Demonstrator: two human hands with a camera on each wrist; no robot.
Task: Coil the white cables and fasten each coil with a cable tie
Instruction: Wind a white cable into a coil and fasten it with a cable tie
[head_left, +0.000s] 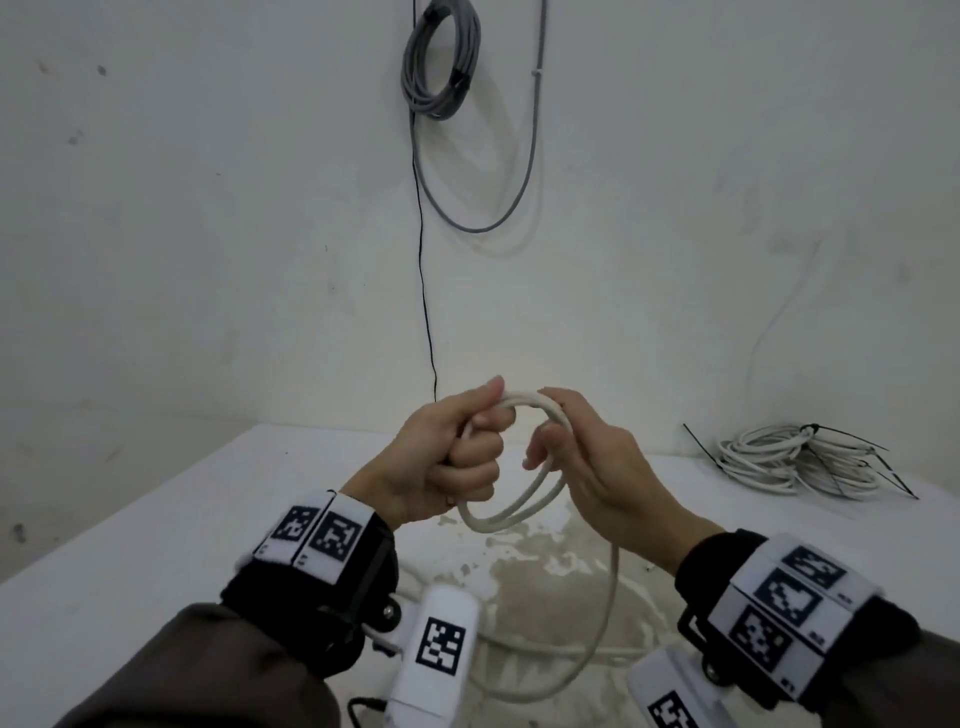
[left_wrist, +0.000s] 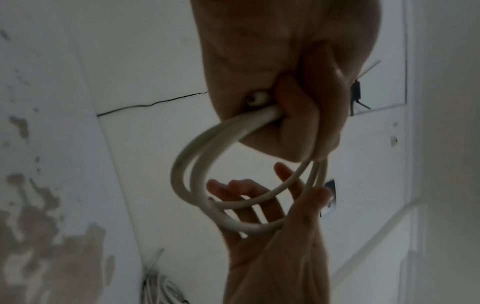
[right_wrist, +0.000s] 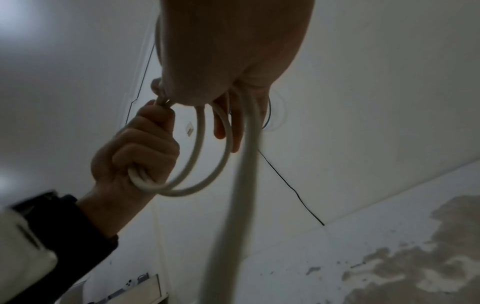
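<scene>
Head view: the left hand (head_left: 457, 457) is clenched in a fist round a small coil of white cable (head_left: 524, 467), thumb on top; the coil is held above the counter (head_left: 156, 519), mid-air between both hands. The right hand (head_left: 587, 457) is half open, fingers loosely extended, with the loops passed across its palm side and the loose tail hanging down to the counter. Free room is seen left of the hands; the counter's back edge meets the wall (head_left: 208, 208) just behind them. Finished white coils (head_left: 795, 460) with black cable ties (head_left: 701, 447) are lying at the right, well apart. A grey cable bundle (head_left: 441, 57) is hung on the wall. Worn, patchy paint is seen on the counter below the hands. Left wrist view: two round, smooth loops are gripped in the closed fist (left_wrist: 285, 82); the right hand's fingers (left_wrist: 246, 195) are spread behind them. Right wrist view: the cable tail (right_wrist: 239, 195) is blurred, running down from the right hand (right_wrist: 233, 51); the left fist (right_wrist: 137, 150) is closed on the coil.
</scene>
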